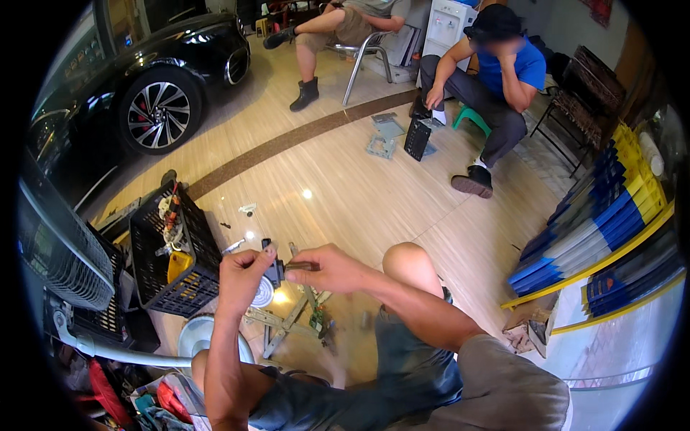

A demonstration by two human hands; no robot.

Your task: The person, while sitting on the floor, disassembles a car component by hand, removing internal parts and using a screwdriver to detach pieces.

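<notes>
We had our hands close together in the near part of the scene, left of centre. Our left hand pinched a dark part between thumb and fingers; our right hand gripped a brown piece just beside it, touching or not we couldn't tell. Below lay metal strips and a green board. Left stood a black crate; far right, a co-worker sat on a stool.
</notes>
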